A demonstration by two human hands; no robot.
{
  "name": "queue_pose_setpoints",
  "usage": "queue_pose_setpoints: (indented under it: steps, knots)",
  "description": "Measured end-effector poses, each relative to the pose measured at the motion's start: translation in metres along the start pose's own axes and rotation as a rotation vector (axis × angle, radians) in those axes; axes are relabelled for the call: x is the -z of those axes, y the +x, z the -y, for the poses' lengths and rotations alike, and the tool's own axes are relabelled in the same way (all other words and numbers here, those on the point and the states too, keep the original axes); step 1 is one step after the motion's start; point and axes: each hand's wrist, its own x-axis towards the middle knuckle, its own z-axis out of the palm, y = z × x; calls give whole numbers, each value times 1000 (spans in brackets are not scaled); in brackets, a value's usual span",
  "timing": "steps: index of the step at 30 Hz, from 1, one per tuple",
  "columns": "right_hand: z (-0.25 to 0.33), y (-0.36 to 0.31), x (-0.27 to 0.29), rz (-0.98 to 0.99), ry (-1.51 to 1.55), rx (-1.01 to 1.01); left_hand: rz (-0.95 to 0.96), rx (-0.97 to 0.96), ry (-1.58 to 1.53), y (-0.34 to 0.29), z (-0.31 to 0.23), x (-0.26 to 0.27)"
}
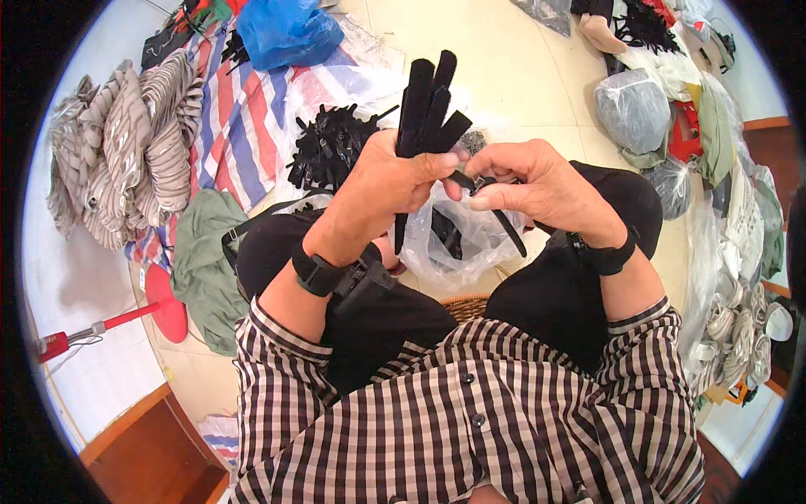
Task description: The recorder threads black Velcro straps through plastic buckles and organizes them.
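Observation:
My left hand is closed around a bundle of black fabric straps, whose flat ends fan out above the fist. Below this hand one dark strap end hangs down. My right hand pinches a narrow black strap close to the left fingertips; its loose end dangles under the thumb. Something small and dark sits at the right fingertips, too small to make out. Beneath the hands, between my knees, lies a clear plastic bag with black pieces inside. A heap of similar black straps lies beyond the left forearm.
Bundles of beige striped cord stand at the left by a striped woven sheet. A blue plastic bag lies far left of centre. Filled clear bags and cloth line the right side. Green fabric rests by my left knee.

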Motion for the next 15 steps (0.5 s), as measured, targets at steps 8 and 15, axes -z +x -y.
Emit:
queue_pose_setpoints:
  steps: [8, 15]
  knots:
    - [-3, -2, 8, -57, 256, -34, 135, -346, 204, 2, 3, 10]
    - [-5, -4, 14, -142, 371, -122, 130, -221, -113, 4, 2, 10]
